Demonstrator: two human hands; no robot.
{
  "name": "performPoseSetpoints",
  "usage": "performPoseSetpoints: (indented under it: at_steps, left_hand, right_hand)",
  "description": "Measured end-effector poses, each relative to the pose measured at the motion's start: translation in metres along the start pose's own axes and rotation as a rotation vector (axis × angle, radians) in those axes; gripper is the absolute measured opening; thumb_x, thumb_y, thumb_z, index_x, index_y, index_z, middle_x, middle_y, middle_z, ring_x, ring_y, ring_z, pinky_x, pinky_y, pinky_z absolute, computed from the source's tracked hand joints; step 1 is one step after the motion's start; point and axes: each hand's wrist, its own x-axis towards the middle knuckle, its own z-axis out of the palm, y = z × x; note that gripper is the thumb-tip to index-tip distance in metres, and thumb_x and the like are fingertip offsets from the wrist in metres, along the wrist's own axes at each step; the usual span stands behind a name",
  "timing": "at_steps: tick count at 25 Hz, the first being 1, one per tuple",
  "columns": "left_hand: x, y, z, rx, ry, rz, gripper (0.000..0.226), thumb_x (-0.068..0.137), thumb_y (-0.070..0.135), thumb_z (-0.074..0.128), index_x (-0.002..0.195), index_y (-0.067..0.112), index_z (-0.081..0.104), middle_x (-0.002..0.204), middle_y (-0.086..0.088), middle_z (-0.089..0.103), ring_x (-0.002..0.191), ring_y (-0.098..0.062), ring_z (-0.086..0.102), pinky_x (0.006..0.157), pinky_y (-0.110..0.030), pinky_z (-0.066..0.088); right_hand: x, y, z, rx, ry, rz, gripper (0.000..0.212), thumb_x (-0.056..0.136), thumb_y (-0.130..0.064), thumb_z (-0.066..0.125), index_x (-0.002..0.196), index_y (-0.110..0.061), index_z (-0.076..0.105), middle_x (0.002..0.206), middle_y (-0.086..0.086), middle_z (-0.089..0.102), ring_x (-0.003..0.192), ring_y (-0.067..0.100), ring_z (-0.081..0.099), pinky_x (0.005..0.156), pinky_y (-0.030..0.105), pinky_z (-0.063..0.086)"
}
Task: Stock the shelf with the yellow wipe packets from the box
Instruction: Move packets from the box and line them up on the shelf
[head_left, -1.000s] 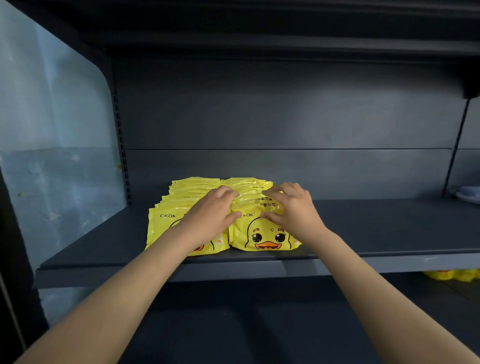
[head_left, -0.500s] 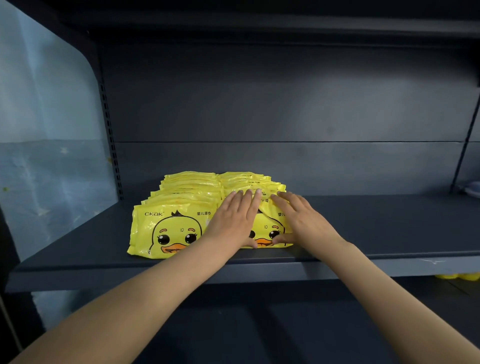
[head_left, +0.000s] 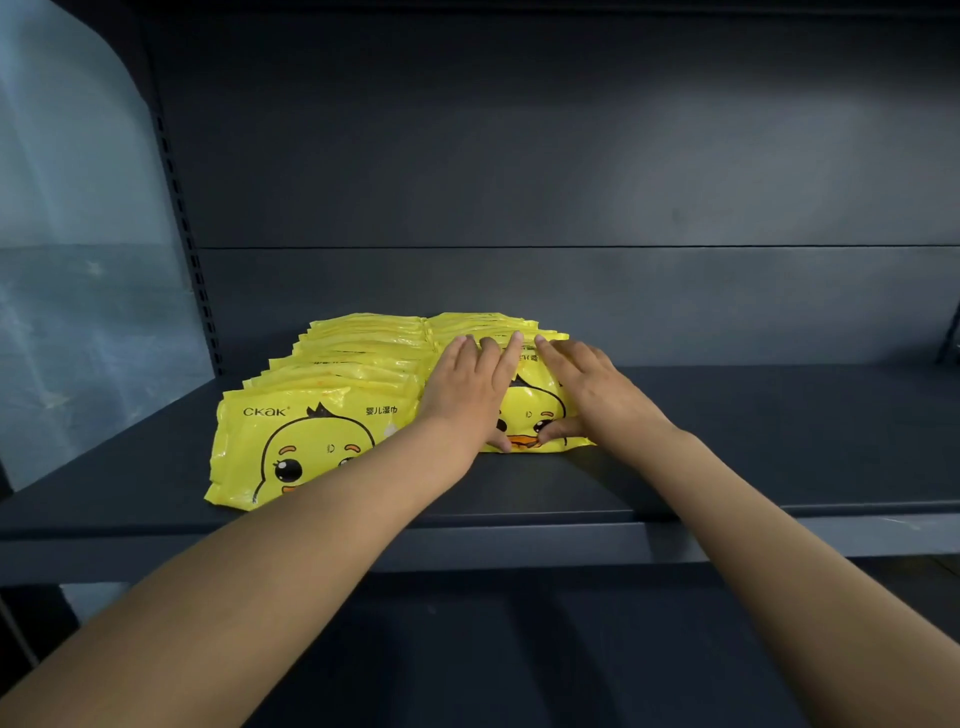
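Observation:
Two rows of yellow wipe packets with a duck face lie overlapped on the dark shelf (head_left: 753, 441). The left row's front packet (head_left: 301, 447) faces me in full. My left hand (head_left: 467, 387) lies flat with straight fingers on the right row's front packet (head_left: 530, 410). My right hand (head_left: 587, 395) presses the same packet from its right side, fingers straight, thumb at the packet's lower edge. Both hands cover most of that packet. The box is out of view.
The shelf's back panel (head_left: 519, 182) rises behind the packets. A pale translucent side panel (head_left: 78, 260) and a slotted upright (head_left: 187, 244) stand at the left. The shelf's front lip (head_left: 519, 540) runs across below my forearms.
My hands went from curled over the top of the stack to flat on the right row's front packet. The view moved closer and slightly left.

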Motion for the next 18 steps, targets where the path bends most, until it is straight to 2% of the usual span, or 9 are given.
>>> performPoseSetpoints:
  at_steps: [4,7,9,12,15,18]
  left_hand:
    - [-0.004,-0.008,0.003,0.010,-0.017,-0.041,0.128,0.069,0.071,0.057,0.143,0.001,-0.020,0.141,-0.017,0.027,0.133,-0.031,0.031,0.117,-0.040,0.007]
    - [-0.005,-0.005,0.001,-0.005,-0.027,-0.031,0.125,0.069,0.069,0.058,0.144,0.001,-0.016,0.142,-0.017,0.026,0.133,-0.032,0.030,0.117,-0.041,0.007]
    - [-0.004,-0.005,0.000,-0.023,-0.031,-0.021,0.124,0.069,0.069,0.059,0.145,0.002,-0.014,0.143,-0.017,0.025,0.134,-0.033,0.028,0.117,-0.041,0.006]
    - [-0.008,-0.006,0.001,-0.047,-0.028,-0.021,0.121,0.070,0.068,0.059,0.146,0.004,-0.011,0.143,-0.017,0.023,0.134,-0.033,0.026,0.117,-0.041,0.005]
    - [-0.010,-0.008,0.000,-0.059,-0.022,-0.010,0.118,0.071,0.068,0.059,0.146,0.005,-0.008,0.143,-0.017,0.024,0.133,-0.033,0.027,0.117,-0.041,0.004]
    - [-0.014,-0.012,0.001,-0.079,-0.041,-0.025,0.116,0.072,0.067,0.058,0.146,0.008,-0.008,0.146,-0.019,0.020,0.136,-0.034,0.023,0.117,-0.041,0.003]
  right_hand:
    - [0.005,-0.007,0.003,-0.016,0.020,-0.039,0.107,0.074,-0.050,0.071,0.151,-0.020,0.003,0.153,0.007,0.020,0.140,0.025,0.018,0.112,0.034,0.022]
    - [0.004,-0.002,0.004,-0.090,0.038,0.035,0.112,0.066,-0.060,0.070,0.151,-0.028,0.004,0.155,0.006,0.017,0.143,0.029,0.011,0.113,0.046,0.019]
    - [0.004,0.001,0.005,0.045,0.000,0.071,0.115,0.063,-0.054,0.076,0.150,-0.030,0.005,0.156,0.008,0.010,0.145,0.031,0.005,0.114,0.049,0.018]
    - [0.003,0.000,0.007,0.246,-0.006,0.128,0.126,0.058,-0.043,0.085,0.150,-0.028,0.001,0.158,0.007,-0.003,0.146,0.030,-0.005,0.116,0.045,0.015]
    - [-0.001,-0.001,0.007,0.418,0.006,0.262,0.133,0.053,-0.037,0.088,0.150,-0.024,-0.002,0.158,0.007,-0.002,0.146,0.027,0.007,0.114,0.040,0.022]
    - [-0.002,-0.008,0.005,0.440,-0.007,0.256,0.129,0.056,-0.034,0.088,0.150,-0.019,0.001,0.156,0.007,0.006,0.142,0.025,0.019,0.111,0.034,0.027]
